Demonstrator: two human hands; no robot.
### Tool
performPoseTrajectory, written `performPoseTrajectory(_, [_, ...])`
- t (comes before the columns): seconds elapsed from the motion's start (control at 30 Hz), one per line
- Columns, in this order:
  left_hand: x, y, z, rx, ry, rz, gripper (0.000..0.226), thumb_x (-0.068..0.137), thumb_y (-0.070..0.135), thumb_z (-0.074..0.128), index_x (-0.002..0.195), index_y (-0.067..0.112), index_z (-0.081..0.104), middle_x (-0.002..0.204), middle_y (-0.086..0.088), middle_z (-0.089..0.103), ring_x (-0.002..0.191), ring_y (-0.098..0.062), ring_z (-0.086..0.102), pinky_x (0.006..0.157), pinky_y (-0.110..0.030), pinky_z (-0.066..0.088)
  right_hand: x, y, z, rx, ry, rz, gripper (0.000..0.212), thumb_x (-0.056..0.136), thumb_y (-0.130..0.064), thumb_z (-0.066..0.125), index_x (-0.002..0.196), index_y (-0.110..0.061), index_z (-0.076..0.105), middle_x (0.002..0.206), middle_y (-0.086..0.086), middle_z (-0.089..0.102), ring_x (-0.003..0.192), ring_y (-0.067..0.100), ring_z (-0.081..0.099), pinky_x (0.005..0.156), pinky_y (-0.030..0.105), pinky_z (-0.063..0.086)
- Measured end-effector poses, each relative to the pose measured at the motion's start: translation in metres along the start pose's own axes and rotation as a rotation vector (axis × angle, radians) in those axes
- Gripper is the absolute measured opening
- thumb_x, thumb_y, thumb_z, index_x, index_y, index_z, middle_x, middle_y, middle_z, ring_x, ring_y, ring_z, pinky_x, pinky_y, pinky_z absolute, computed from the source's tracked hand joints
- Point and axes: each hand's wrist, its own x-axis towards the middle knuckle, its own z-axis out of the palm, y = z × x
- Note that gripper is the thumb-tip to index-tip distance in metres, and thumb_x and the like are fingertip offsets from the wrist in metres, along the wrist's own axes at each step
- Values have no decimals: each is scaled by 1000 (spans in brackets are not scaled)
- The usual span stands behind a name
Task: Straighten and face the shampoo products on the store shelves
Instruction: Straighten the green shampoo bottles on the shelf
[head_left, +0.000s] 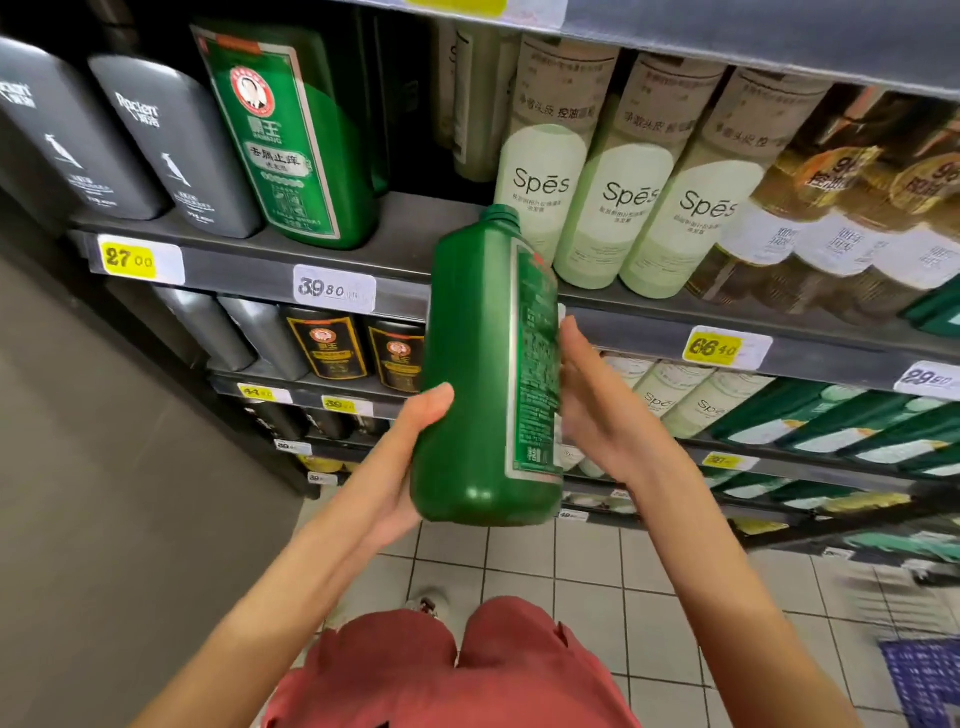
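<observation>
Held upright just off the front edge of the shelf (410, 236), the green bottle (475, 374) is gripped low by the left hand (402, 462) while the right hand (592, 410) presses straight fingers against its label side (probably turning the label forward before reshelving).

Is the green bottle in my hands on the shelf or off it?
Off: left hand grips the bottle in front of the shelf, right hand flat against it.

Gap (415, 228) lies between shelved green bottle (291, 135) and Spēs bottles (540, 176).
</observation>
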Motion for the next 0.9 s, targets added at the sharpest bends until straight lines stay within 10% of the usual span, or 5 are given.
performPoseTrajectory(0.2, [3, 1, 0, 180, -5, -96, 82, 40, 66, 81, 105, 19, 63, 102, -1, 73, 90, -11, 70, 70, -23, 56, 4, 12, -2, 380, -121, 42, 42, 60, -38, 85, 92, -13, 77, 97, 10, 74, 87, 22, 71, 72, 32, 57])
performPoseTrajectory(0.47, [4, -10, 9, 500, 324, 139, 72, 55, 56, 68, 116, 21, 57, 114, -2, 68, 107, -20, 64, 101, -46, 43, -7, 0, 9, -164, 124, -147, 75, 62, -35, 78, 127, -13, 47, 115, 5, 68, 99, 18, 68, 84, 35, 55])
performPoseTrajectory(0.77, [4, -9, 1, 552, 129, 58, 71, 70, 61, 61, 129, 23, 49, 122, 7, 64, 114, -11, 59, 100, -38, 44, -20, -6, 3, -100, 109, -201, 60, 73, -28, 69, 128, -15, 50, 115, 4, 68, 102, 19, 67, 82, 32, 56])
performPoseTrajectory(0.9, [2, -19, 22, 859, 248, 153, 96, 52, 72, 63, 134, 39, 27, 115, 30, 56, 107, 12, 53, 84, -10, 43, -28, -5, 9, -165, 255, -234, 77, 61, -27, 81, 127, -15, 44, 112, 2, 65, 96, 12, 68, 77, 27, 56])
